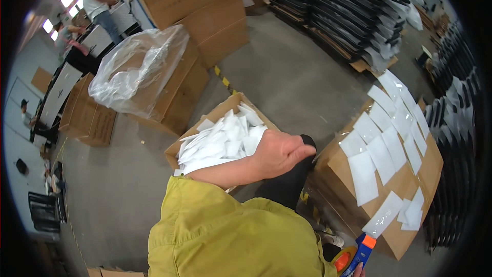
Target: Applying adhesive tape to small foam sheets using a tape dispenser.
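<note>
Right hand [360, 271]: fingers closed on tape gun [364, 253], by the near corner of the sheet-topped carton [395, 242]. Left hand [283, 153] appears at the box's [171, 155] right edge; its fingers are mostly hidden, grip cannot be told.

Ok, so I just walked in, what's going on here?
Someone in a yellow top has a blue-and-orange tape dispenser in the right hand, at the near side of a brown carton. White slips are spread over the carton's upper face, some under shiny clear tape. The left hand is curled by an open box heaped with white pieces; whether it holds anything is hidden.
</note>
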The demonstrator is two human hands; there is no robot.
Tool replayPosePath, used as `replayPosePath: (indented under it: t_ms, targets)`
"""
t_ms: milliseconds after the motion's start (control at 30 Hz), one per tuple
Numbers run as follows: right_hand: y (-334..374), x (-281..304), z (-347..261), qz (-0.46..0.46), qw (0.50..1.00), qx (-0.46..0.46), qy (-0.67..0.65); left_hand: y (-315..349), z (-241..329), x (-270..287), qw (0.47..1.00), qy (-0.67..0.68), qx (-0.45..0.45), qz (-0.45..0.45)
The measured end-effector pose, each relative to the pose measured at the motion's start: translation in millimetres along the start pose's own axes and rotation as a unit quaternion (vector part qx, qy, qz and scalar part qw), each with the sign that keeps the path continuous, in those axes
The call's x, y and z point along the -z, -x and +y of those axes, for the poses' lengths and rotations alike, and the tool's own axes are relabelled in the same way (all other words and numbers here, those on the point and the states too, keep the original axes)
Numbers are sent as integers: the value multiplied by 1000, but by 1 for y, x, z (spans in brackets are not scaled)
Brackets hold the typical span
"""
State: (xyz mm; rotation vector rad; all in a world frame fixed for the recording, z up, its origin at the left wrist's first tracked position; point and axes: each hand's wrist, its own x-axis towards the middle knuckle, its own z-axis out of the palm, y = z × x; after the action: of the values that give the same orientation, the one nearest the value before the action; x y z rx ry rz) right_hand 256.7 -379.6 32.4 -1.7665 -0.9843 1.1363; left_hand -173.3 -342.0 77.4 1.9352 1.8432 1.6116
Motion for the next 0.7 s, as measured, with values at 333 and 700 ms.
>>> replayPosePath:
  t_ms: [333,700]
  targets:
    - [-31,9,34,-11,959,185,212,-15,57,120,910,-235,-332,82]
    - [-34,-14,2,-4,993,35,115,93,-209,339,713,-439,374,399]
